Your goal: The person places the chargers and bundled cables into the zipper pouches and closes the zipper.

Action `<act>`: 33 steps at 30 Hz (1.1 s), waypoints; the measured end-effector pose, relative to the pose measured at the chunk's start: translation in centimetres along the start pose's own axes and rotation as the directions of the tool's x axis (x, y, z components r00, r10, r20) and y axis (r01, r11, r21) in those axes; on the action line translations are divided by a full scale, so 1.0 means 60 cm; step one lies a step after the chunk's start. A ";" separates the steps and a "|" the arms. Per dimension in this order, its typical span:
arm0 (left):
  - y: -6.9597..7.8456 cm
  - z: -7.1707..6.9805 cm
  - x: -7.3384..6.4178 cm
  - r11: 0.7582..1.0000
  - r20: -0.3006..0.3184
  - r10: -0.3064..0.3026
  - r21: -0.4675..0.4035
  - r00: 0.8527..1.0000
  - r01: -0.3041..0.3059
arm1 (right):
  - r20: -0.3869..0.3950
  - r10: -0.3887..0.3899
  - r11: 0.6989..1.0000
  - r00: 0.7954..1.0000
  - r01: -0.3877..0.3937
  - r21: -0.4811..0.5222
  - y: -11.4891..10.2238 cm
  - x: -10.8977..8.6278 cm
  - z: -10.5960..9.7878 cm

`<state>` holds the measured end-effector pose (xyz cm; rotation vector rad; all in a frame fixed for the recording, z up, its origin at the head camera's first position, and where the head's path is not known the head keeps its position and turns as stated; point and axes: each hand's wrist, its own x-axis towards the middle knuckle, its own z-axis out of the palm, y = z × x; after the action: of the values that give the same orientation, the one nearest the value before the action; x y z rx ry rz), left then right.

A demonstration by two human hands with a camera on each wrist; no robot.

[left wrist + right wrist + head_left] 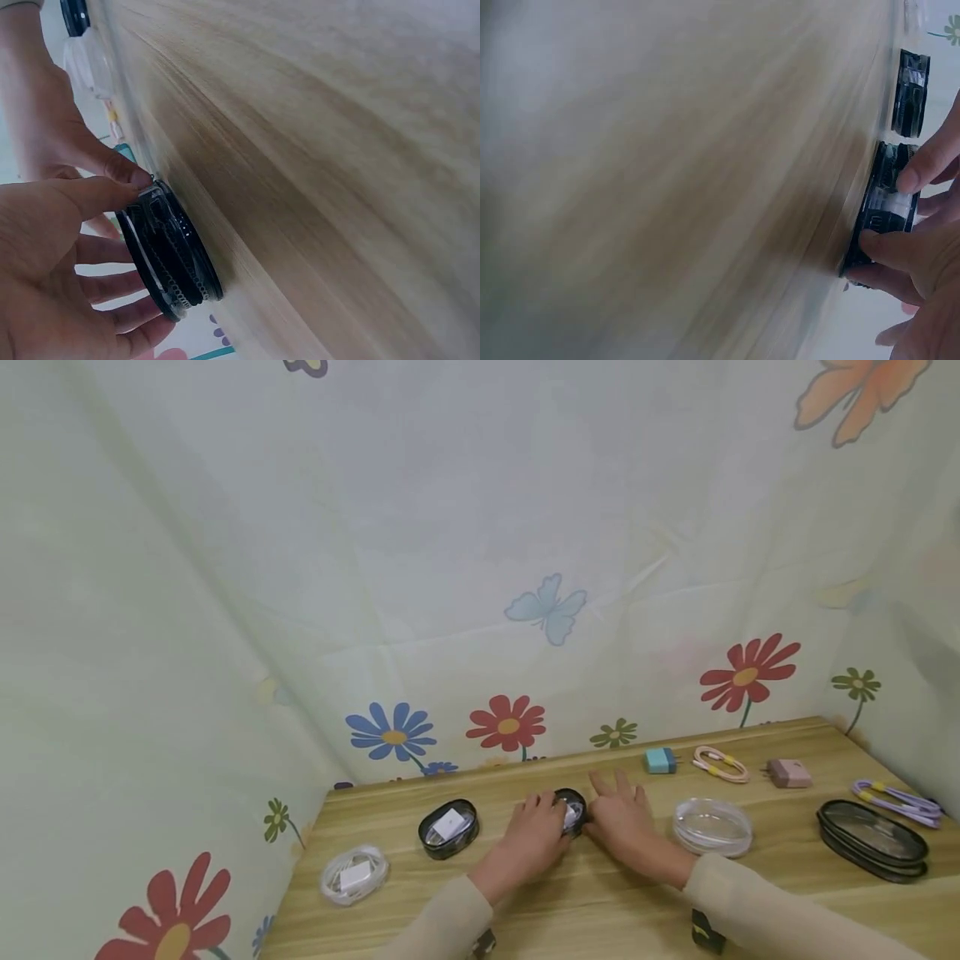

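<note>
A small black oval zip case [573, 814] with clear sides stands on the table between both hands. My left hand [534, 827] grips it from the left, its thumb on the near side and its fingers round the far side. In the left wrist view the zip teeth of the case [176, 259] show. A white piece and dark contents are visible through its wall in the right wrist view. My right hand [628, 827] pinches the case's right end with thumb and forefinger, while its other fingers stretch out. Whether a zip pull lies between them is hidden.
To the left sit another black case [448, 828] with a white charger and a clear case [354, 877]. On the right are a clear case [712, 827], a larger black case [872, 839], a blue plug [661, 761], a pink plug [788, 773] and coiled cables [720, 765].
</note>
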<state>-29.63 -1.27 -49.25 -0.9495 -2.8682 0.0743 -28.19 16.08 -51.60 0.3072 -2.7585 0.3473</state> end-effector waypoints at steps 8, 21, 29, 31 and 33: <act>0.009 0.013 0.014 0.996 -0.002 -0.024 0.084 1.000 0.024 | -0.005 -0.001 1.000 1.000 0.001 -0.004 0.007 0.007 0.011; 0.010 0.021 0.017 0.992 -0.055 0.073 0.106 0.996 -0.067 | -0.056 -0.235 0.972 0.970 0.236 0.000 0.041 0.004 -0.001; 0.001 0.020 0.017 0.981 -0.048 0.168 0.109 0.985 -0.162 | -0.119 -0.388 0.914 0.914 0.365 -0.178 0.070 0.020 -0.019; -0.003 0.017 0.016 0.977 -0.040 0.196 0.098 0.980 -0.192 | -0.122 -0.403 0.907 0.907 0.377 -0.188 0.076 0.024 -0.021; -0.007 0.016 0.016 0.972 -0.022 0.221 0.088 0.975 -0.219 | -0.108 -0.412 0.903 0.905 0.389 -0.183 0.081 0.028 -0.023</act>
<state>-30.78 -1.07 -50.09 -1.2352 -2.6956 0.1979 -30.53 20.77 -50.74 0.7620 -2.4790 0.0400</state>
